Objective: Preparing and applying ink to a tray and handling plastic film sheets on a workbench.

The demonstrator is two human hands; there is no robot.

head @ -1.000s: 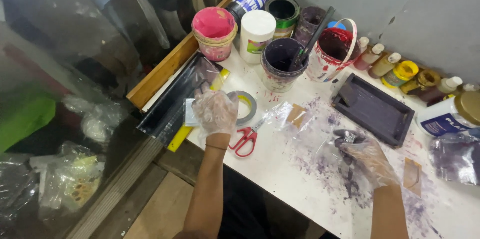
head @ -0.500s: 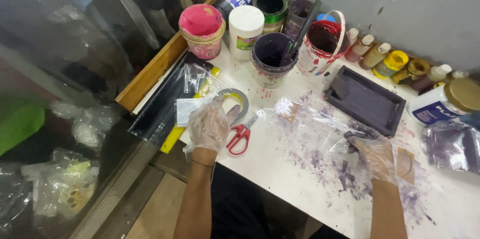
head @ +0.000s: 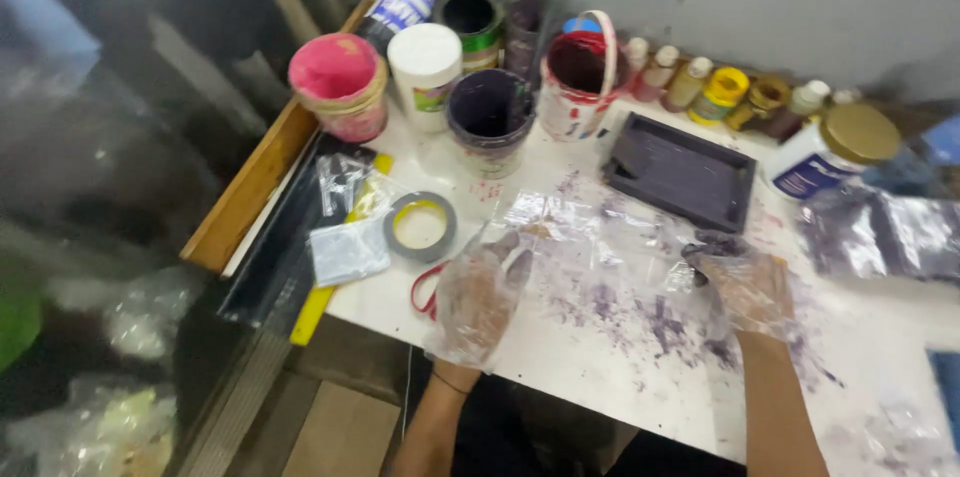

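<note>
My left hand [head: 478, 299], in a clear plastic glove, lies over red-handled scissors [head: 424, 288] near the table's front edge; I cannot tell whether it grips them. Its fingertips reach a crumpled clear plastic sheet [head: 575, 220] spattered with purple. My right hand [head: 748, 287], also gloved and stained purple, rests on the white table [head: 600, 377] further right. Its fingertips are pinched on a small dark purple-smeared piece [head: 700, 255] at the sheet's right edge, just in front of a black tray [head: 685, 172].
A grey tape roll [head: 422, 227] lies left of my left hand. Behind stand a pink tub [head: 338, 87], a white jar [head: 425, 62], a dark purple tub [head: 490, 112], a red bucket [head: 578, 77], small bottles [head: 700, 87] and a gold-lidded jar [head: 835, 147]. A wooden-framed screen [head: 255, 192] lines the left edge.
My left hand has slid from the tape roll toward me and now covers the scissors. My right hand has stayed at the plastic sheet's right edge. The camera has moved closer.
</note>
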